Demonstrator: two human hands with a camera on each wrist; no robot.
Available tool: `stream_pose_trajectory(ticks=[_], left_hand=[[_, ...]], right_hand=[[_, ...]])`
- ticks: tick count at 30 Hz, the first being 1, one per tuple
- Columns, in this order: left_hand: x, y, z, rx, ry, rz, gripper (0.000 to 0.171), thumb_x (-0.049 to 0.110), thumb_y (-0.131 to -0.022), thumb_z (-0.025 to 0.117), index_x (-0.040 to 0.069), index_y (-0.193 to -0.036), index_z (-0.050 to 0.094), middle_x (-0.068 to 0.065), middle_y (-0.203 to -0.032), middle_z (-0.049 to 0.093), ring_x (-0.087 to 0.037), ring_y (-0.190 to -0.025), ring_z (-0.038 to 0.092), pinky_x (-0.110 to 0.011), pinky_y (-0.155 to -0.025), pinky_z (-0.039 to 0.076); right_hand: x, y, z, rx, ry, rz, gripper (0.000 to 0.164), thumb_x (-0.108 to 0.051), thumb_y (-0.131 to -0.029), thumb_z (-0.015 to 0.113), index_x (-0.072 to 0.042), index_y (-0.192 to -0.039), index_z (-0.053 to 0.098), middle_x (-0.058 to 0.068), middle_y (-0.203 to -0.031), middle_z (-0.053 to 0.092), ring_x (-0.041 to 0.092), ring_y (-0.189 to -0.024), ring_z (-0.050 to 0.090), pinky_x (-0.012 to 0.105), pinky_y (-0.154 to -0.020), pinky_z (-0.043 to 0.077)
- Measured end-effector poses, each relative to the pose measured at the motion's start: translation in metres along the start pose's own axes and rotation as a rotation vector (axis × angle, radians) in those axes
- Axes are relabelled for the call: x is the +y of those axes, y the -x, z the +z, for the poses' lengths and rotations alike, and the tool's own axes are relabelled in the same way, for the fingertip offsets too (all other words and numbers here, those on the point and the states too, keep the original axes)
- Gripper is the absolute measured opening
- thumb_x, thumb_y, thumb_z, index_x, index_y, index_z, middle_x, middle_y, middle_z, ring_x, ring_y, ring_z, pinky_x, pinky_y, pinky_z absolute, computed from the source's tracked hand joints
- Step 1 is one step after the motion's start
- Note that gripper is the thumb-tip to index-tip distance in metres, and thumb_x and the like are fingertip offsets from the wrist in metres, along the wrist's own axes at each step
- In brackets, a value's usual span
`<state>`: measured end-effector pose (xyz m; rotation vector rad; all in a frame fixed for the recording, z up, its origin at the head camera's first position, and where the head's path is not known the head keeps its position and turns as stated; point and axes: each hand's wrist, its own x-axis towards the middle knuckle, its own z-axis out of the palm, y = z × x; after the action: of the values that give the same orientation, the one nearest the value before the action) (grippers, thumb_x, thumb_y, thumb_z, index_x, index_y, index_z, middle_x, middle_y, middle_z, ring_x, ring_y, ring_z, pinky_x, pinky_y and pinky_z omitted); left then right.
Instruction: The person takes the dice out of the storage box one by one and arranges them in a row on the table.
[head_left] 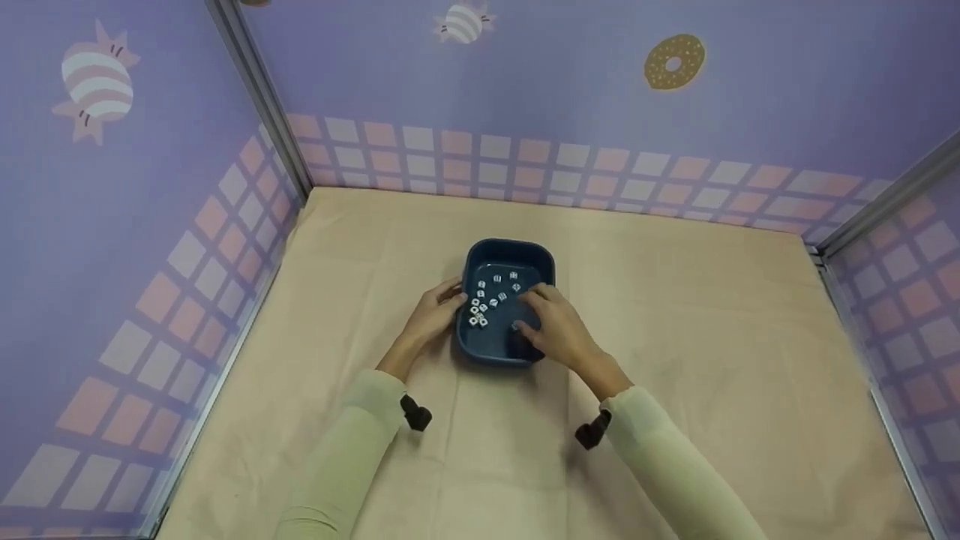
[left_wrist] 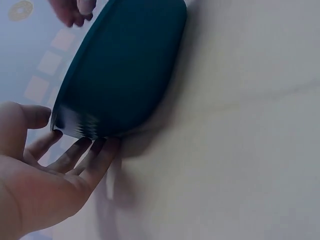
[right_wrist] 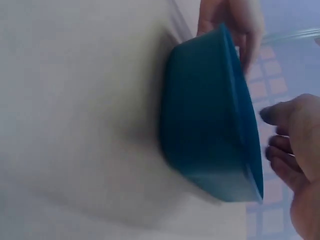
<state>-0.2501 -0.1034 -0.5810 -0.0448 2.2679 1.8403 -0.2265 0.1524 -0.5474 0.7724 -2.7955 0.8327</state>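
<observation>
A dark blue rectangular plastic tub with rounded corners stands on the cloth. Several small white cubes with dark marks lie in it, mostly along its left side; the marks are too small to read. My left hand grips the tub's left wall. In the left wrist view, that thumb is at the rim and the fingers touch the outer wall. Over the right side of the tub is my right hand, its bent fingers and thumb apart. I see nothing between them.
A pale cloth covers the table. Purple patterned panels stand at the back and both sides, joined by grey metal posts. Each wrist wears a small black camera mount, one below the left hand.
</observation>
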Motion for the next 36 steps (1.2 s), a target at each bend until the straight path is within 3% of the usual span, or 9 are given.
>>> stream_pose_trajectory(ticks=[4,8,16,25,36], left_hand=[[-0.001,-0.004,0.001,0.008,-0.012,0.014,0.05,0.02,-0.111,0.055,0.01,-0.16,0.048,-0.015,-0.161,0.049,-0.031,-0.15,0.045,-0.046,-0.125,0.034],[-0.002,-0.006,0.001,0.012,-0.006,0.022,0.049,0.019,-0.111,0.055,0.01,-0.159,0.049,-0.014,-0.159,0.051,-0.031,-0.149,0.046,-0.047,-0.125,0.033],[-0.004,-0.006,-0.003,-0.02,-0.001,0.055,0.052,0.018,-0.111,0.056,0.01,-0.161,0.046,-0.016,-0.159,0.05,-0.033,-0.149,0.045,-0.047,-0.125,0.034],[-0.01,-0.005,-0.008,-0.043,0.077,0.022,0.052,0.022,-0.11,0.059,0.017,-0.161,0.048,-0.013,-0.16,0.05,-0.031,-0.148,0.047,-0.05,-0.119,0.041],[-0.015,-0.003,-0.006,-0.078,0.114,0.027,0.055,0.025,-0.11,0.06,0.02,-0.163,0.045,-0.011,-0.163,0.046,-0.032,-0.153,0.04,-0.051,-0.123,0.035]], right_hand=[[0.0,-0.015,0.006,-0.138,0.056,-0.029,0.036,-0.016,-0.094,0.083,0.001,-0.125,0.072,0.011,-0.119,0.065,0.028,-0.111,0.064,0.046,-0.1,0.056],[0.008,-0.02,0.015,-0.198,0.073,-0.009,0.032,-0.016,-0.094,0.083,0.001,-0.119,0.074,0.01,-0.113,0.067,0.027,-0.105,0.066,0.045,-0.097,0.057],[0.015,-0.014,0.028,-0.163,0.128,0.027,0.034,-0.023,-0.095,0.082,0.0,-0.118,0.071,0.007,-0.11,0.063,0.024,-0.101,0.063,0.044,-0.095,0.057],[0.011,-0.014,0.03,-0.189,0.192,0.016,0.034,-0.022,-0.096,0.081,0.001,-0.119,0.071,0.007,-0.109,0.061,0.024,-0.1,0.061,0.043,-0.093,0.057],[0.015,-0.01,0.031,-0.171,0.194,-0.006,0.031,-0.02,-0.094,0.082,0.0,-0.115,0.072,0.007,-0.106,0.058,0.024,-0.098,0.058,0.043,-0.089,0.056]])
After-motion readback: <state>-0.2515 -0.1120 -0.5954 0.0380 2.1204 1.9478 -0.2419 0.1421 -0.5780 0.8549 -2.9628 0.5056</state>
